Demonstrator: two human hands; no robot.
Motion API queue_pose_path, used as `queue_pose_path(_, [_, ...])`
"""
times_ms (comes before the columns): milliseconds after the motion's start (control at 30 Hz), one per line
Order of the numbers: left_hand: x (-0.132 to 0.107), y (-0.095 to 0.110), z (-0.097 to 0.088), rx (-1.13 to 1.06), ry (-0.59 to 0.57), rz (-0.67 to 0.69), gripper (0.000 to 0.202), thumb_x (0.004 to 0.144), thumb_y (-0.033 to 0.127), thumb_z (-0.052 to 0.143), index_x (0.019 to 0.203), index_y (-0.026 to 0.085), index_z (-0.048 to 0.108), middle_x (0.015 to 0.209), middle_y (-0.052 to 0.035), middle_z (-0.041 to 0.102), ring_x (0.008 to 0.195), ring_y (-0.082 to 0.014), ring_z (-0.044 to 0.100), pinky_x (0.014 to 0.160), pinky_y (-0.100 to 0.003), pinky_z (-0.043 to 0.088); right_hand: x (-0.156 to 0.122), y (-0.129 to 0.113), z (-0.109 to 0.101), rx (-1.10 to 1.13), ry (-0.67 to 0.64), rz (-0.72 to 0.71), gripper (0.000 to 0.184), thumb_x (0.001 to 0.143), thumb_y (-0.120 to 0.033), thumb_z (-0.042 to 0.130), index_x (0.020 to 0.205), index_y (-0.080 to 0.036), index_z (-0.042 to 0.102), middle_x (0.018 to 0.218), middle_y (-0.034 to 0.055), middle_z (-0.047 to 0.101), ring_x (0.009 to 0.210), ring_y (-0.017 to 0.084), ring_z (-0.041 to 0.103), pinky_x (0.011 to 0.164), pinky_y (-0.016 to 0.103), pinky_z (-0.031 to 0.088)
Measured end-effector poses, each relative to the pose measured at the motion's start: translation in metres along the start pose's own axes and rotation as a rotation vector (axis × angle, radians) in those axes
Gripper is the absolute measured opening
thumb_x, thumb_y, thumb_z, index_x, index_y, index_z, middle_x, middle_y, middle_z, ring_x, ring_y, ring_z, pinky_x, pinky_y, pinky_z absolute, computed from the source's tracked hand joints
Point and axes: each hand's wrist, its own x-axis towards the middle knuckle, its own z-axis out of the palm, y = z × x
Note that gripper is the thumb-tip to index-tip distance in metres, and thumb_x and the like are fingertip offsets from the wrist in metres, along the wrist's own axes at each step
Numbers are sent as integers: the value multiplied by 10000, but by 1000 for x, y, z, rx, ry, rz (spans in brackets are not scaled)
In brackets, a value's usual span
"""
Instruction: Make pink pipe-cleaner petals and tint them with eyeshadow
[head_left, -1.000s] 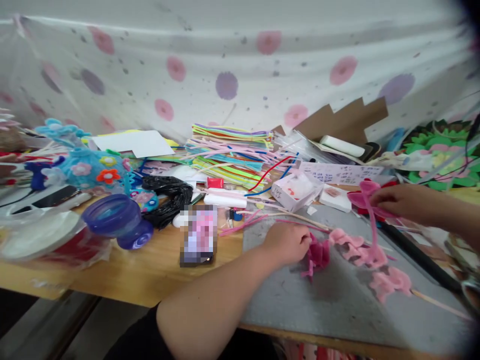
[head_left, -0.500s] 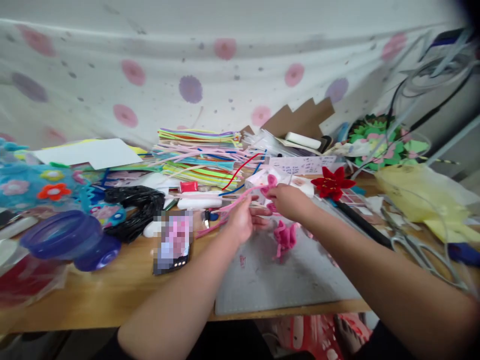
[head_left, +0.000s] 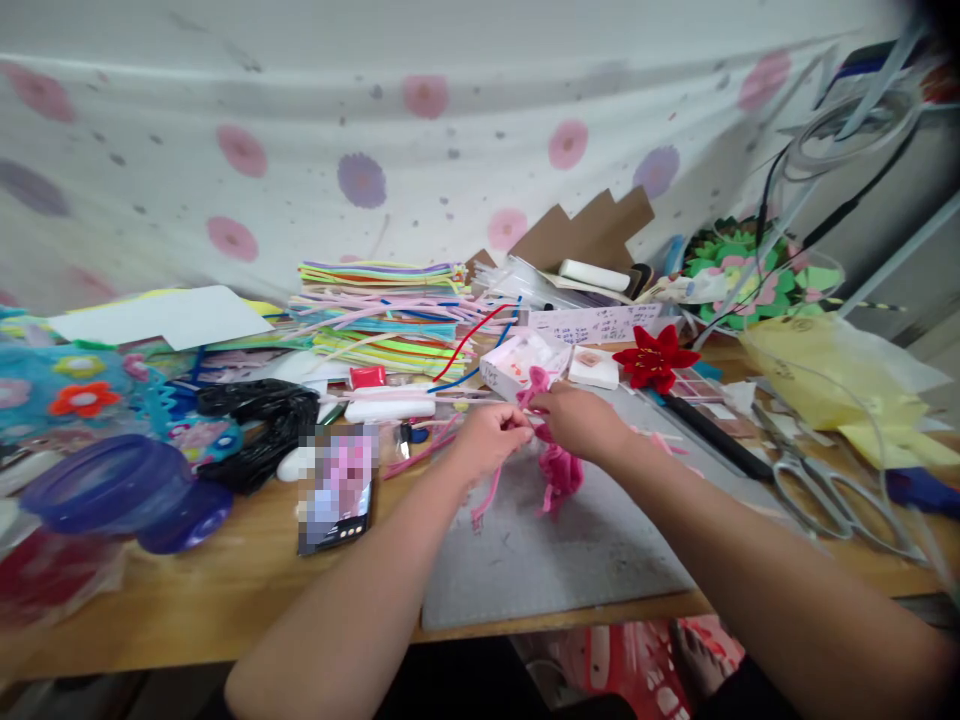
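My left hand is closed in a pinch above the grey mat. From it a pink pipe cleaner hangs down toward the mat. Close beside it, my right hand is closed around a pink looped pipe-cleaner piece, whose top shows above the fingers. My fingers cover the spot where the two meet. Just below the right hand is a darker pink bundle of curled pipe cleaners; whether it touches the hand I cannot tell.
Behind the hands lie stacked coloured pipe cleaners and a small white box. A red flower, a black-handled tool and large scissors are on the right. A phone and a purple bowl stand left.
My left hand has gone from spread fingers to a pinch beside the right hand. The pink strand that ran leftward past it now hangs below it. The view has shifted slightly.
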Motion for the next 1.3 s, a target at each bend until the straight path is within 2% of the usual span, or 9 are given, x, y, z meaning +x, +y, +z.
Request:
queue_pose_path(133, [9,-4,-21,292,218,50,60,687,219,604,647,186,635,598,9,588,660,-179,554,669,-293,432,-16,15,-11,121,9,41,272,799,-167,496,949,-241,711,945,30,704,839,191,639,687,249,450])
queue_pose_path(300, [-14,13,-25,546,202,159,197,626,149,691,800,238,715,975,-56,686,1016,-279,554,949,-385,373,-25,5,-3,524,152,132,290,853,-256,463,1034,-195,680,958,31,709,791,179,659,697,269,508])
queue_pose_path(433, [-71,19,-40,749,228,282,220,796,149,539,917,237,700,1036,-55,676,1023,-243,568,957,-399,389,-17,-18,16,469,180,-44,381,862,-311,497,1212,-203,601,1117,89,660,982,244,628,836,369,505])
queue_pose_path(533, [-131,-2,-77,916,566,409,225,855,139,467,948,191,665,979,-72,658,960,-213,589,883,-367,451,-14,-19,27,335,399,-102,406,846,-332,539,1220,-180,592,1208,147,582,1106,295,560,913,434,471])
queue_pose_path(600, [-168,-23,-101,965,673,435,200,849,128,482,934,178,656,977,-81,644,948,-211,596,875,-370,465,-13,-13,33,352,587,-78,360,834,-323,553,1157,-179,622,1166,142,577,1078,287,567,896,432,483])
queue_pose_path(733, [-211,-56,-124,1120,555,309,234,828,165,523,1030,184,638,1144,-116,577,1049,-258,548,909,-440,446,-13,-6,42,443,841,-45,261,822,-285,567,1052,-198,651,1021,103,590,958,242,593,832,397,510])
queue_pose_path(900, [-211,-63,-120,1225,506,261,272,821,231,546,1079,198,625,1195,-131,530,1121,-293,487,954,-494,405,-15,-8,46,432,930,-53,195,818,-268,574,985,-222,664,953,90,595,902,232,598,837,411,502])
queue_pose_path(1067, [-204,-62,-119,1286,483,208,250,816,256,546,1034,196,652,1123,-131,550,1048,-296,509,912,-494,423,-18,-6,46,434,979,-43,185,814,-258,576,962,-207,674,934,93,601,874,229,603,815,402,507])
queue_pose_path(1300, [-206,-66,-120,1272,552,184,237,819,261,543,999,172,669,1025,-129,562,977,-289,528,881,-468,437,-22,-5,46,449,994,-8,175,806,-252,586,937,-192,685,905,89,611,832,228,611,789,406,512])
